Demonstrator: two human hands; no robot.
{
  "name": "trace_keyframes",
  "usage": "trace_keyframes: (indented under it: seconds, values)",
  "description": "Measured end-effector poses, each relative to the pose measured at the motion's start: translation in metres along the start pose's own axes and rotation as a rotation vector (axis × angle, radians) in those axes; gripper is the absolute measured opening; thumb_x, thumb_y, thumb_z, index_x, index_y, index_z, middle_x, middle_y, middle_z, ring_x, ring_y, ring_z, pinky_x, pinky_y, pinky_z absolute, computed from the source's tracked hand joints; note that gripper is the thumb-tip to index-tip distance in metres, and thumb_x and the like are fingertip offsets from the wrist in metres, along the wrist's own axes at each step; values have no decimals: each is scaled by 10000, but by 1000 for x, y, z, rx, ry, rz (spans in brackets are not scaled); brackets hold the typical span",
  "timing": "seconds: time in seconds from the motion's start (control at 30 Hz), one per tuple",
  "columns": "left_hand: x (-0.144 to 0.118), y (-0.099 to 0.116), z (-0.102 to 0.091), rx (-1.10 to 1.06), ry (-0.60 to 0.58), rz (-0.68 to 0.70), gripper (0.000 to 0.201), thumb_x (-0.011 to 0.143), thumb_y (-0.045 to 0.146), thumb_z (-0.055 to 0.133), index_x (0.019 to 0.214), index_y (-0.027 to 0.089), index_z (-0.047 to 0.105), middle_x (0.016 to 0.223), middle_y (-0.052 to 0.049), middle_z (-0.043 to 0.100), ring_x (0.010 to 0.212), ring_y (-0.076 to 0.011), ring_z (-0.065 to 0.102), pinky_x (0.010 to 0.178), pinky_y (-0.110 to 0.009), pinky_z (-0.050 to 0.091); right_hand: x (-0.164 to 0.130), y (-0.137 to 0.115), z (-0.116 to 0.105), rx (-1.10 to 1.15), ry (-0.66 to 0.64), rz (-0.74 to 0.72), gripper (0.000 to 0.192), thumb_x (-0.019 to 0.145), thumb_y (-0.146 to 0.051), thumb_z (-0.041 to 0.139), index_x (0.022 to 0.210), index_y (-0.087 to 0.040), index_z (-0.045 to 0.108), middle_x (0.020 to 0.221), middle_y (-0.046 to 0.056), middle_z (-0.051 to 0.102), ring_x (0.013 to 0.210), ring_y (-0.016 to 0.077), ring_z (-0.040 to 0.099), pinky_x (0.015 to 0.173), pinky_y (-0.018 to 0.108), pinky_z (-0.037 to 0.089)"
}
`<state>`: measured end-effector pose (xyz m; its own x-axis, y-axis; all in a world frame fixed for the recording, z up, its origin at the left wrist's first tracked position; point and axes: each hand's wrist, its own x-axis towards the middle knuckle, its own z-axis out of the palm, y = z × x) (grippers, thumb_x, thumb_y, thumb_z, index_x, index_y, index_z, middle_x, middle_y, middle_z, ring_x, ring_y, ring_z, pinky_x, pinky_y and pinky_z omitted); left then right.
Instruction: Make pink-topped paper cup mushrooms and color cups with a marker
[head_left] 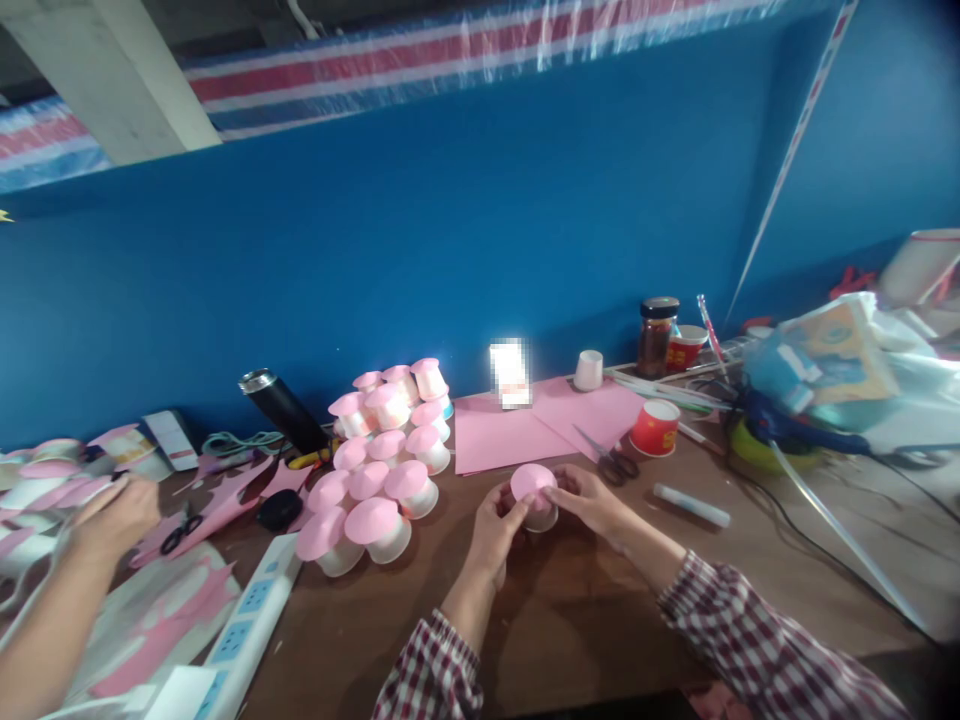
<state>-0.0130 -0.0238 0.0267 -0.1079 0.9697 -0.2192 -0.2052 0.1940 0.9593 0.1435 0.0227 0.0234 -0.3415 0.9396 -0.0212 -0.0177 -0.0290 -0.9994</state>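
Between my hands is a paper cup (543, 518), upside down on the brown table, with a pink paper disc (532, 480) lying on its top. My left hand (495, 530) is closed around the cup's left side, its thumb on the disc's edge. From the right, my right hand (589, 500) grips the disc and cup, thumb pressing on the paper. To the left stand several pink-topped paper cups (388, 532) in a cluster. Behind my hands lie pink paper sheets (495, 435) and scissors (616, 465); a clear tube (691, 506) rests to the right.
A red paper cup (655, 428), a small white cup (589, 370) and a dark-lidded jar (657, 338) stand behind on the right. Left are a power strip (251, 625), a black flask (283, 408) and another person's hand (120, 515). Cables run along the right side.
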Motion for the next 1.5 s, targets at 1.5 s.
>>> trace_keyframes:
  seconds: [1.5]
  values:
    - [0,-6,-2,38,1,20,555,669,471,698,1095,140,569,861,-64,631,519,-62,495,413,-171,375,-8,-8,5,50,15,155,303,748,-399,603,944,-171,560,581,-50,529,470,73,450,393,174,308]
